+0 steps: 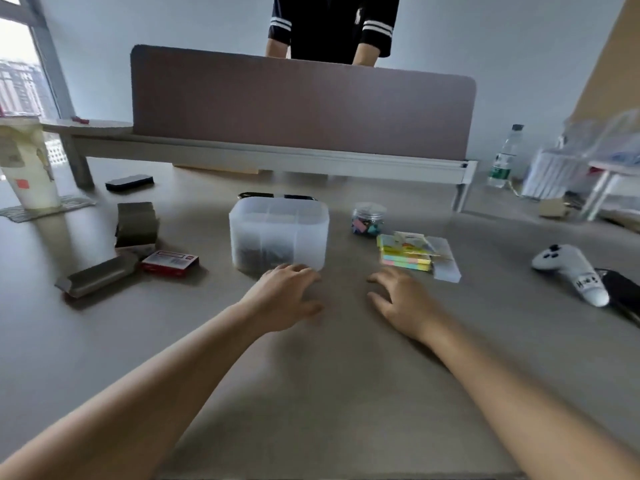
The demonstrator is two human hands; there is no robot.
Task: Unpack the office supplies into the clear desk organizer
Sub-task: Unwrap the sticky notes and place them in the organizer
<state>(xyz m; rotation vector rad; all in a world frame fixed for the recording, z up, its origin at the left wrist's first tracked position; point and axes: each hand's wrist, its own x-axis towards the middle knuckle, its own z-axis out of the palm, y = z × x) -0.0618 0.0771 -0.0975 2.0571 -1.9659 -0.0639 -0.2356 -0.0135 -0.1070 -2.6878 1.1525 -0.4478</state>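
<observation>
Clear plastic organizer (279, 233) stands mid-desk (311, 393), divided into compartments, with something dark in its near-left section; contents not identifiable. Left hand (282, 299) is spread, holding nothing, fingertips at or just short of the organizer's near wall; contact cannot be confirmed through the blur. Right hand (398, 303) is also spread and empty, over the desk, near the sticky notes (407, 252). Clip jar (368, 219) sits just right of the organizer; red box (170, 263) and dark packs (135, 225) lie to its left.

Risks, as judged: the light organizer may slide or tip if pushed at its wall. Loose note pads could fan apart under a one-sided grip. Jar lid state unknown; clips could spill.
</observation>
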